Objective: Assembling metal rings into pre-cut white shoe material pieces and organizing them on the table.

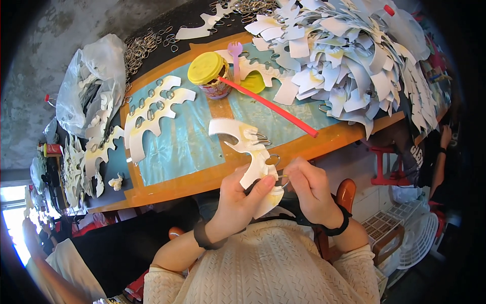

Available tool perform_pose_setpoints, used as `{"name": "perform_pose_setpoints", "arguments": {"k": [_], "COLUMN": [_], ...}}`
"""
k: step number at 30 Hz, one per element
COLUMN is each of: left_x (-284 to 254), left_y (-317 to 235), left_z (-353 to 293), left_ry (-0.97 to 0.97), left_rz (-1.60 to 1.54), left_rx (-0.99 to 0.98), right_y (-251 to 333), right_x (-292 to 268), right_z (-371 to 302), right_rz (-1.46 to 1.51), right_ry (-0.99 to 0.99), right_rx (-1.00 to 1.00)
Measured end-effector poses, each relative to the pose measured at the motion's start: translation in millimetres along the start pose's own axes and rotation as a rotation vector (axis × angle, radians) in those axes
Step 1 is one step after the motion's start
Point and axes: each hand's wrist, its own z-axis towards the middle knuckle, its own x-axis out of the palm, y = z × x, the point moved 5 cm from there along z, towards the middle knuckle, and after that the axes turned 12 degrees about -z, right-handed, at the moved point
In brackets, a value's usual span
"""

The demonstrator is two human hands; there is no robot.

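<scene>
Left hand (237,201) has fingers clamped on white cutout strip (257,161), in front of yellow-lidded tub (215,90); right hand (311,188) pinches metal ring (284,177). Bracing strip close beside ring should help.

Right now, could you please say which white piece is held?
The white piece nearest the sweater, pinched in the left hand; the others lie farther off.

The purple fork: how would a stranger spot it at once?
On the blue-covered table, find the yellow-lidded tub, left of the big heap of white pieces. The purple fork is just right of that tub, tines toward the picture's top. Its purple colour sets it apart from the red stick.
</scene>
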Motion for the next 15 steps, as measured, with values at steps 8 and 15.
{"name": "perform_pose_setpoints", "arguments": {"k": [8, 15], "left_x": [7.3, 9.9], "left_y": [5.5, 9.2], "left_z": [-5.6, -7.7], "left_ry": [0.091, -0.096], "left_rz": [-0.187, -0.444], "left_rx": [-0.079, -0.371], "right_y": [6.9, 15.8], "right_x": [-7.8, -6.3], "right_z": [0.4, 0.7], "right_rz": [-0.147, -0.252], "right_ry": [0.068, 0.141], "right_rx": [-0.048, -0.126]}}
